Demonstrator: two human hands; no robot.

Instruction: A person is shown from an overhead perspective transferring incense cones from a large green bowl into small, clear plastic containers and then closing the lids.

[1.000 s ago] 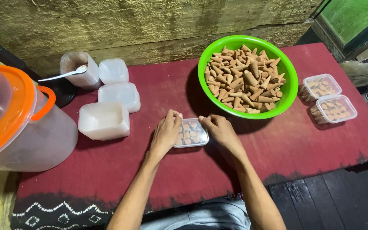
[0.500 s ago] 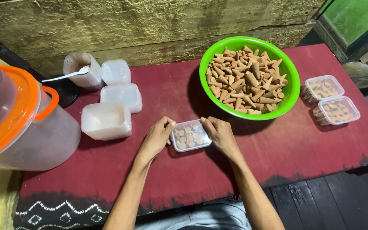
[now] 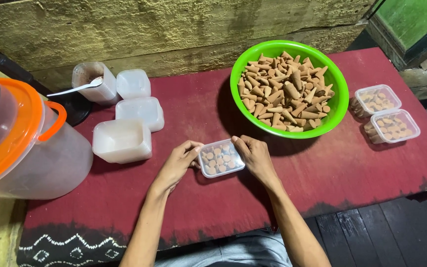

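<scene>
Your left hand (image 3: 178, 162) and right hand (image 3: 254, 155) pinch the sides of a small lidded box (image 3: 221, 158) of cones, resting on the red cloth (image 3: 189, 198) between them. This box looks packed. Two filled boxes (image 3: 384, 113) sit far to your right; the bowl (image 3: 336, 106) just beyond your right hand holds many cones, and empty tubs (image 3: 122, 140) wait to your left.

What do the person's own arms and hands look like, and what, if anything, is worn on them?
Both forearms are bare: no sleeves show. The left hand and right hand wear no gloves, and no rings, watch or bracelets can be seen. The arms are slender.
</scene>
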